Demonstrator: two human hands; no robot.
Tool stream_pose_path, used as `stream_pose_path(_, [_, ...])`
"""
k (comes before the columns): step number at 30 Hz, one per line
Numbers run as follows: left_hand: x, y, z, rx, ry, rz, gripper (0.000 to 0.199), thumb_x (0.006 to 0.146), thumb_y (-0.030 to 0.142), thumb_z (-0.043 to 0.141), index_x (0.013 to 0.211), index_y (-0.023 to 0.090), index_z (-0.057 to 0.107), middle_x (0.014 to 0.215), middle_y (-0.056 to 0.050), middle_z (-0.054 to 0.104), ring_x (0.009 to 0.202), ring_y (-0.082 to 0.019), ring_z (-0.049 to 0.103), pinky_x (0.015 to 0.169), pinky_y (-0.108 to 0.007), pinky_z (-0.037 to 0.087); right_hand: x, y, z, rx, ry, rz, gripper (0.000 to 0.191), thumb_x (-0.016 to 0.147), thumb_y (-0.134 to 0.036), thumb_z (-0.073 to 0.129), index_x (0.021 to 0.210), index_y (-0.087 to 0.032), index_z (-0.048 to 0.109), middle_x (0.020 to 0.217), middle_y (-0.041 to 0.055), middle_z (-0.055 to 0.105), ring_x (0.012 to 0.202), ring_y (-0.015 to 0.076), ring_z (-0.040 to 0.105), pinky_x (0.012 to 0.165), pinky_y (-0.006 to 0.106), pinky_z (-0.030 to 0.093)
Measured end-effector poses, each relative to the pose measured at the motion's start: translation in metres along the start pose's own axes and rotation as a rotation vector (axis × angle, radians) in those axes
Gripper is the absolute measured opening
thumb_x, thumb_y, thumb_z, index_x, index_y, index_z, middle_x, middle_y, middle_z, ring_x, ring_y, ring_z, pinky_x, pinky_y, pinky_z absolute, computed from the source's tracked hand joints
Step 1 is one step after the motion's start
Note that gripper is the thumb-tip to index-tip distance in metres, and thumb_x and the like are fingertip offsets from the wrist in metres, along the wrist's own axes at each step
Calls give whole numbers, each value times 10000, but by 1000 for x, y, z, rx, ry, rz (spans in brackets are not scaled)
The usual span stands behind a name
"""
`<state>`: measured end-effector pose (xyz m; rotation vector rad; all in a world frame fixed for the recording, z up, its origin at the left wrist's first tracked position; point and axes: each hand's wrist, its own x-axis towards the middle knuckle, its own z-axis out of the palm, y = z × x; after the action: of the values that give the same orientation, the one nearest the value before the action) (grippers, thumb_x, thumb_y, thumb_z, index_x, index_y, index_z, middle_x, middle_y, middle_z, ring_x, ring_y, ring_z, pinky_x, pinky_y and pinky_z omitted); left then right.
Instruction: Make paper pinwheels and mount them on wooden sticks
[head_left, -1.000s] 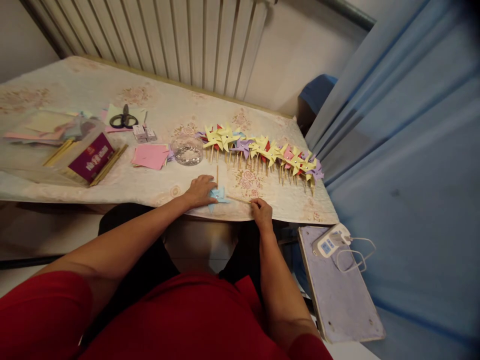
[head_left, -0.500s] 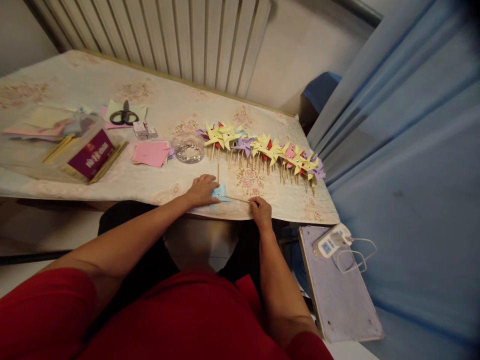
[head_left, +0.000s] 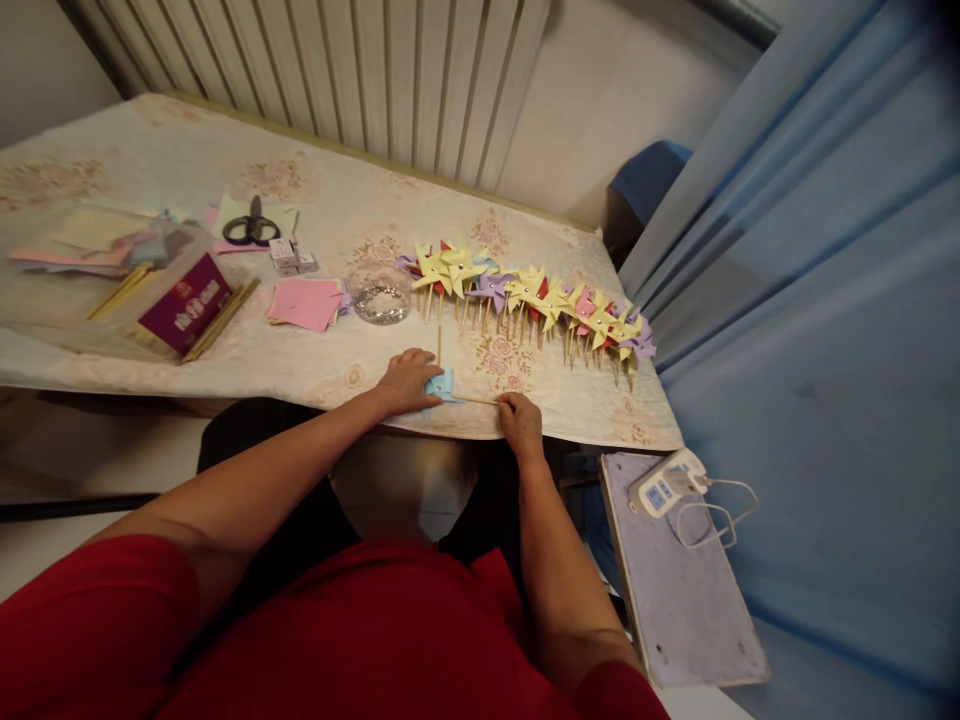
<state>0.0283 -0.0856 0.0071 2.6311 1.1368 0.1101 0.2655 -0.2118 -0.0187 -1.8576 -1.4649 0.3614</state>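
Head view: my palm-down left hand [head_left: 406, 383], fingers apart, touches a blue pinwheel [head_left: 442, 386]; my right hand [head_left: 521, 420] pinches a wooden stick [head_left: 475, 401].

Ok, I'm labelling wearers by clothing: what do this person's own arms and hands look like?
Short, plain red sleeves match the red top. The forearms are bare. The left hand and right hand wear no gloves, and no watch shows.
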Motion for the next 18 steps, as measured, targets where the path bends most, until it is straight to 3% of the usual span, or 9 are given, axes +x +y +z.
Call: stream_pose_path(18, [3,-4,8,-29,15,-12,583,774,522,691,1291,256,653,1501,-100,495,1374,-330,391,1099,-498,337,2,-2,12,14,-57,-64,193,847,-225,520,861,-206,712,904,74,725,900,230,649,882,353,494])
